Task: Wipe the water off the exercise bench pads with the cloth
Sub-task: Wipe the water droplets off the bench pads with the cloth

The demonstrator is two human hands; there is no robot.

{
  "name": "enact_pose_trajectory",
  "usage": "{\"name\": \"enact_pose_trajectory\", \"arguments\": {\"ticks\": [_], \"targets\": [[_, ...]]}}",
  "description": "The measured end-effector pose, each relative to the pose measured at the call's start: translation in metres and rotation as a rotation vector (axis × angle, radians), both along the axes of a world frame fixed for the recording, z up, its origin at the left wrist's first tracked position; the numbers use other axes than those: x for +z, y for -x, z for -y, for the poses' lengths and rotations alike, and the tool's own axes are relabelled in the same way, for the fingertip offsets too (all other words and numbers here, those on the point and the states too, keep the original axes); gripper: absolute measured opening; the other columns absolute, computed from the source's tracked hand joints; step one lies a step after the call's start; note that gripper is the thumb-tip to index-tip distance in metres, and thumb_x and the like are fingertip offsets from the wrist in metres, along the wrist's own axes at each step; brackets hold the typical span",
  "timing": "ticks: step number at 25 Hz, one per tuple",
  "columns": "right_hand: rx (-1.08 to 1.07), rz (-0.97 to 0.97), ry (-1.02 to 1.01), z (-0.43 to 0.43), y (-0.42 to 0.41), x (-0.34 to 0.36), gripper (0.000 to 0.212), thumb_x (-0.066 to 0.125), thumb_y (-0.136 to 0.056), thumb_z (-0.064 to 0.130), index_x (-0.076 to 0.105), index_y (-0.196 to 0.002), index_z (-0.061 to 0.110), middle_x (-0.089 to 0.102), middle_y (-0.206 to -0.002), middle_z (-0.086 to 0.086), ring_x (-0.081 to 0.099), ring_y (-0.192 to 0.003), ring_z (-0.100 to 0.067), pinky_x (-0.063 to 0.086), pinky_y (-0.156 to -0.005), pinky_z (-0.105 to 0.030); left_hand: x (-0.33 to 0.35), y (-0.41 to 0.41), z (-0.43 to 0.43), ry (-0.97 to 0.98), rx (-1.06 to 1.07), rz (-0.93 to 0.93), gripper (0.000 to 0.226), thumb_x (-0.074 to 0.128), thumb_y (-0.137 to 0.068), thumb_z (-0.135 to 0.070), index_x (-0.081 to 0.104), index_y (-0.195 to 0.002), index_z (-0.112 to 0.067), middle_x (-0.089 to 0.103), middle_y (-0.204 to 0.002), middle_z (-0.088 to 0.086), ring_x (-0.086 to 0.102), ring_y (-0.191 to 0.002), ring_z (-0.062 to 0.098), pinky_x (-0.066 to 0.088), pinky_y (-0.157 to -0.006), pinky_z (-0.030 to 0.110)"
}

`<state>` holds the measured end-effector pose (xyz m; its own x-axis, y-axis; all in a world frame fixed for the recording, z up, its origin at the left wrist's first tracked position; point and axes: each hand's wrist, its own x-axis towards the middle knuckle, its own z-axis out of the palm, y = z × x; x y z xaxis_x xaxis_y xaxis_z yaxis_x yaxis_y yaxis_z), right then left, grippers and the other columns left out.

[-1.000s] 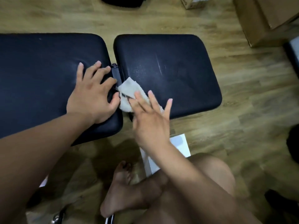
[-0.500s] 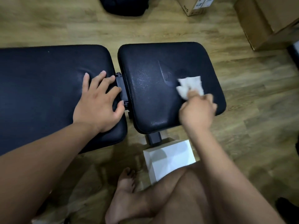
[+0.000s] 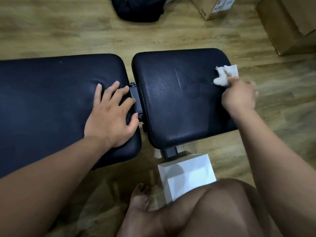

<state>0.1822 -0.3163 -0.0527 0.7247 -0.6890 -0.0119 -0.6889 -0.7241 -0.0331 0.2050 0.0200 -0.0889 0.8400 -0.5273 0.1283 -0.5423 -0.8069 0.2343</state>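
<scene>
Two black bench pads lie side by side, a long left pad (image 3: pixel 51 100) and a shorter right pad (image 3: pixel 176 100). My right hand (image 3: pixel 239 96) grips a crumpled white cloth (image 3: pixel 225 74) at the right pad's right edge, part of the cloth hanging past the edge. Wet streaks and small droplets show on the right pad's surface. My left hand (image 3: pixel 112 113) rests flat on the left pad's right end, fingers spread and reaching toward the black hinge bracket (image 3: pixel 135 100) between the pads.
A white box (image 3: pixel 188 175) stands on the wooden floor by the bench's post, next to my bare foot (image 3: pixel 138 199) and knee. Cardboard boxes (image 3: pixel 290 23) sit at the far right, a smaller carton (image 3: pixel 213 7) and a black bag (image 3: pixel 140 9) at the top.
My right hand swept the cloth from the gap between the pads across the right pad to its right edge. My left hand stayed on the left pad.
</scene>
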Motion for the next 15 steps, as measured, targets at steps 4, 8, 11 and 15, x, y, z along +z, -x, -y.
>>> {"name": "enact_pose_trajectory", "arguments": {"ticks": [4, 8, 11, 15], "targets": [[-0.001, 0.062, -0.09, -0.088, -0.016, -0.002, 0.039, 0.045, -0.086, 0.017, 0.06, -0.122, 0.023, 0.047, -0.127, -0.015, 0.044, -0.114, -0.039, 0.039, -0.094, -0.045, 0.001, -0.001, 0.0, -0.008, -0.001, -0.001, 0.047, 0.043, -0.087, -0.045, 0.065, -0.117, -0.015, 0.049, -0.141, 0.009, 0.03, -0.142, 0.031, 0.013, -0.117, 0.058], [0.779, 0.088, -0.062, -0.206, 0.023, -0.02, 0.033, 0.05, -0.085, 0.022, 0.067, -0.113, 0.019, 0.058, -0.133, -0.001, 0.048, -0.114, -0.029, 0.034, -0.089, -0.039, 0.0, -0.001, 0.0, 0.012, -0.014, -0.005, 0.044, 0.044, -0.084, -0.042, 0.065, -0.11, -0.013, 0.051, -0.14, 0.009, 0.031, -0.141, 0.032, 0.013, -0.117, 0.057], [0.86, 0.163, -0.118, -0.141, 0.021, -0.021, 0.037, 0.054, -0.077, 0.017, 0.07, -0.11, 0.016, 0.07, -0.115, -0.004, 0.059, -0.1, -0.033, 0.05, -0.08, -0.039, 0.0, -0.001, -0.001, 0.002, -0.006, 0.001, 0.045, 0.046, -0.085, -0.043, 0.065, -0.114, -0.015, 0.051, -0.14, 0.01, 0.032, -0.141, 0.032, 0.014, -0.117, 0.058], [0.364, 0.108, 0.042, 0.001, -0.017, -0.014, 0.041, 0.044, -0.085, 0.021, 0.064, -0.12, 0.015, 0.067, -0.099, -0.024, 0.059, -0.096, -0.043, 0.051, -0.086, -0.043, 0.001, -0.001, 0.0, -0.023, 0.0, -0.011, 0.049, 0.042, -0.087, -0.046, 0.065, -0.118, -0.016, 0.049, -0.142, 0.008, 0.029, -0.142, 0.031, 0.014, -0.117, 0.058]]}}
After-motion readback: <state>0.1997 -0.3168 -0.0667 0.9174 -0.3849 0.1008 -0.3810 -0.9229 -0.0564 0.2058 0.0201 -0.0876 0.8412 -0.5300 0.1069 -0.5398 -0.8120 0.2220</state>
